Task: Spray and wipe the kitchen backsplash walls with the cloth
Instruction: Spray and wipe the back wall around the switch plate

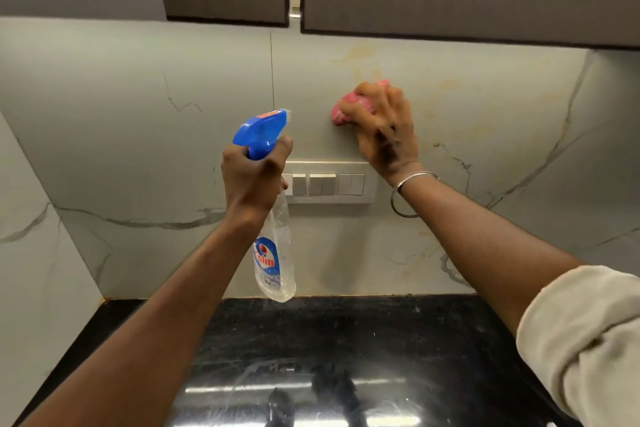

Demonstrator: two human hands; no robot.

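Spray bottle (pixel 273 253) hangs nearly upright in the air — clear base toward 6 o'clock, blue trigger head toward 12, nozzle aimed at the marble-look backsplash (pixel 138 121). Its body is transparent, with a blue-and-red label low down. The left hand (pixel 251 180) is wrapped round the neck, forefinger up by the trigger. At 2 o'clock from the blue head, the right hand (pixel 384 128) clutches a bunched pink cloth (pixel 341 111) and presses it against the wall — at 12 o'clock of the cream switch plate (pixel 332 182). A silver bangle (pixel 412 180) circles that wrist. Yellowish stains mark the tile at the cloth's 1 o'clock. A glossy black countertop (pixel 346 329) lies at 6.
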